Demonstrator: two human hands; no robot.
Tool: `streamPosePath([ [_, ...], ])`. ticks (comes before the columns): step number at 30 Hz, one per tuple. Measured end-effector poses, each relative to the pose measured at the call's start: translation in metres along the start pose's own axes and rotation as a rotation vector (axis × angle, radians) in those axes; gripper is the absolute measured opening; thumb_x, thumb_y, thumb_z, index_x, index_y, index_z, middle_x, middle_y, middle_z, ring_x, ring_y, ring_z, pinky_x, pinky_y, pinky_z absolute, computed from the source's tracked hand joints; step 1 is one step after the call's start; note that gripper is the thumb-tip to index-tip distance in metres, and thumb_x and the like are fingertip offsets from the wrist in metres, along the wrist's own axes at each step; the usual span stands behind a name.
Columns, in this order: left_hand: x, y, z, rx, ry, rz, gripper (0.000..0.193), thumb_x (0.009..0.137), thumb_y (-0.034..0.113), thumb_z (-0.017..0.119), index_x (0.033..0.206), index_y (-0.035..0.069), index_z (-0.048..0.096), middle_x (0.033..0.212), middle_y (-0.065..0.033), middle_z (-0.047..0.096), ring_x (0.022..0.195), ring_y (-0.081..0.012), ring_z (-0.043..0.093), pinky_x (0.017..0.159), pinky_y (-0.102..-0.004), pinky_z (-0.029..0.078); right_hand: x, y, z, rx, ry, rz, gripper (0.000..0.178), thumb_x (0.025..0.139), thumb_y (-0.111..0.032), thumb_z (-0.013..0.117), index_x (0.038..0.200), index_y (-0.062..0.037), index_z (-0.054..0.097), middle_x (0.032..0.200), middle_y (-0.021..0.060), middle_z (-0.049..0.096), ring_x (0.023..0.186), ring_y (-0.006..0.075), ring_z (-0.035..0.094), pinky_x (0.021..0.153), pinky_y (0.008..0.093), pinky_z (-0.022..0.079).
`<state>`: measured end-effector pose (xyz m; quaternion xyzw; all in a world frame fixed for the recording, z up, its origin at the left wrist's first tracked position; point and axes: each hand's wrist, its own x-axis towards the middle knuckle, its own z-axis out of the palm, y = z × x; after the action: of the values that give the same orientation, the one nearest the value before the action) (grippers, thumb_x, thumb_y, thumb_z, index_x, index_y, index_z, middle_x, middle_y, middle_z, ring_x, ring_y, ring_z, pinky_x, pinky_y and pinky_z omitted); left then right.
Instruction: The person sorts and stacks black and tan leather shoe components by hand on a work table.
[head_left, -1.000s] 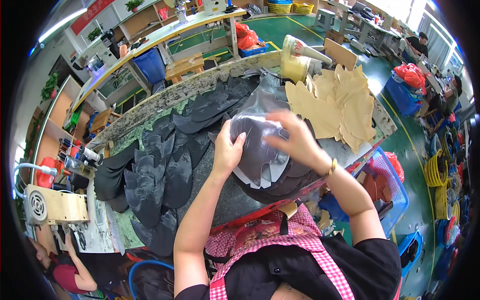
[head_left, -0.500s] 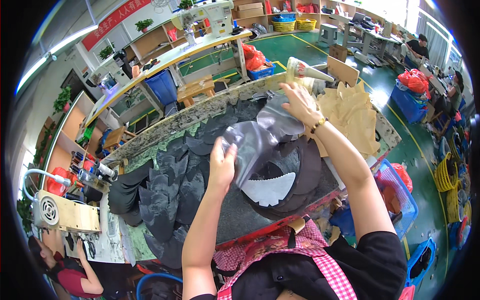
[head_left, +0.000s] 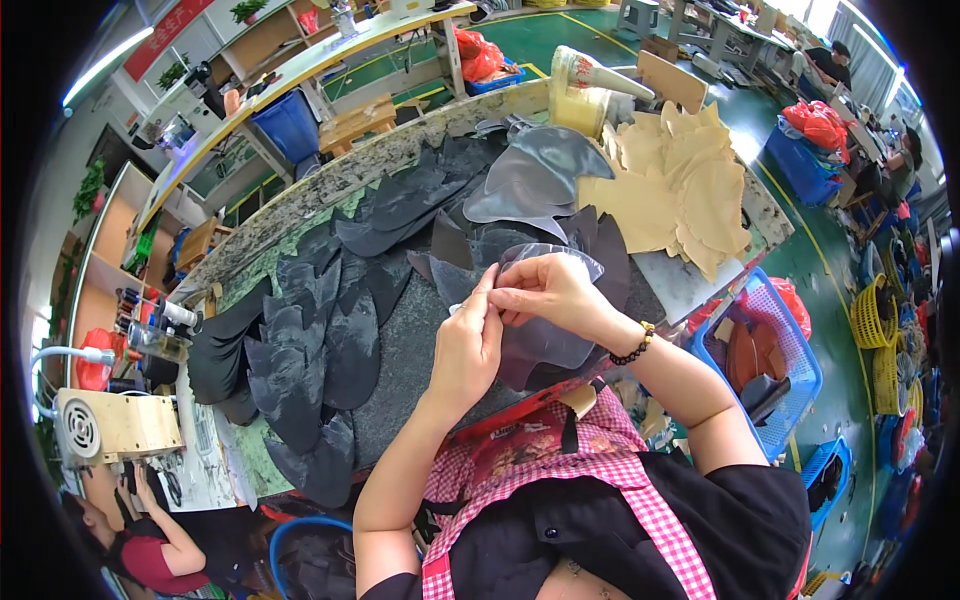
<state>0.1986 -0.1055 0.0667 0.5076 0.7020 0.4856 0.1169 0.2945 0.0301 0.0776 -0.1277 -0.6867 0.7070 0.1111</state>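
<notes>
In front of me my right hand (head_left: 555, 293) pinches a glossy, see-through grey sheet piece (head_left: 553, 342), which hangs below it over a stack of dark pieces. My left hand (head_left: 468, 350) meets it, fingertips closed against the right fingers at the sheet's edge; exactly what lies between the tips is hidden. A small whitish bit (head_left: 454, 309) shows beside my left fingers. Just beyond, more glossy grey sheets (head_left: 530, 175) lie loosely piled. Curved dark pieces (head_left: 615, 250) stick out behind my right hand.
Overlapping black cut pieces (head_left: 300, 340) cover the table's left side. At the right lie tan cut pieces (head_left: 680, 180), near a pot with a cone-shaped nozzle (head_left: 580, 95). A blue basket (head_left: 800, 400) stands by the table's right edge. Another person (head_left: 160, 550) works at lower left.
My right hand has come back from the glossy pile to meet the left. The grey sheet has moved nearer to me, over the dark stack. The pale crescent-shaped piece is now mostly hidden.
</notes>
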Motion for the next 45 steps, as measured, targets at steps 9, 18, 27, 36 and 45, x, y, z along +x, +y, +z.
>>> streamPosePath([
  [9, -0.005, -0.013, 0.004, -0.624, 0.086, -0.334, 0.019, 0.093, 0.019, 0.052, 0.095, 0.001, 0.059, 0.078, 0.0025, 0.059, 0.069, -0.001, 0.051, 0.062, -0.017, 0.041, -0.023, 0.017, 0.027, -0.193, 0.136, -0.163, 0.012, 0.08, -0.007, 0.058, 0.077, 0.0039, 0.061, 0.067, 0.0064, 0.064, 0.063, 0.0086, 0.061, 0.056, 0.0227, 0.048],
  [18, 0.003, -0.001, 0.01, -0.62, -0.145, -0.365, 0.014, 0.091, 0.016, 0.056, 0.09, 0.002, 0.062, 0.076, 0.0052, 0.058, 0.069, -0.0016, 0.049, 0.061, -0.0181, 0.04, -0.055, 0.025, 0.029, -0.089, 0.252, -0.153, 0.01, 0.08, -0.006, 0.058, 0.08, 0.0025, 0.063, 0.071, 0.0041, 0.065, 0.064, 0.0056, 0.059, 0.056, 0.0227, 0.048],
  [27, 0.045, 0.019, -0.041, 0.06, 0.106, 0.11, 0.009, 0.082, 0.006, 0.065, 0.087, -0.001, 0.065, 0.064, -0.005, 0.063, 0.059, -0.0037, 0.055, 0.052, -0.0216, 0.043, -0.187, 0.071, -0.063, -1.344, -0.593, 0.681, 0.037, 0.072, -0.041, 0.07, 0.073, -0.0041, 0.069, 0.065, 0.0085, 0.063, 0.063, 0.0179, 0.062, 0.055, 0.0321, 0.047],
  [36, -0.047, 0.073, 0.004, 0.576, -0.233, 0.983, 0.024, 0.078, 0.03, 0.069, 0.084, 0.007, 0.066, 0.061, 0.0024, 0.052, 0.045, -0.0104, 0.049, 0.04, -0.0257, 0.038, -0.099, 0.02, 0.002, 1.385, 0.032, 0.114, 0.037, 0.086, -0.023, 0.052, 0.114, 0.0023, 0.052, 0.113, 0.0151, 0.059, 0.105, 0.0276, 0.057, 0.095, 0.0418, 0.042],
  [45, -0.057, 0.026, -0.012, -1.459, 0.181, -0.511, 0.03, 0.076, 0.003, 0.069, 0.103, -0.001, 0.057, 0.093, -0.0108, 0.064, 0.084, -0.0211, 0.064, 0.076, -0.0339, 0.053, -0.103, -0.011, 0.033, 0.631, 0.116, 0.02, 0.038, 0.082, -0.001, 0.056, 0.12, 0.0016, 0.048, 0.114, 0.0148, 0.056, 0.099, 0.0251, 0.059, 0.087, 0.0363, 0.046],
])
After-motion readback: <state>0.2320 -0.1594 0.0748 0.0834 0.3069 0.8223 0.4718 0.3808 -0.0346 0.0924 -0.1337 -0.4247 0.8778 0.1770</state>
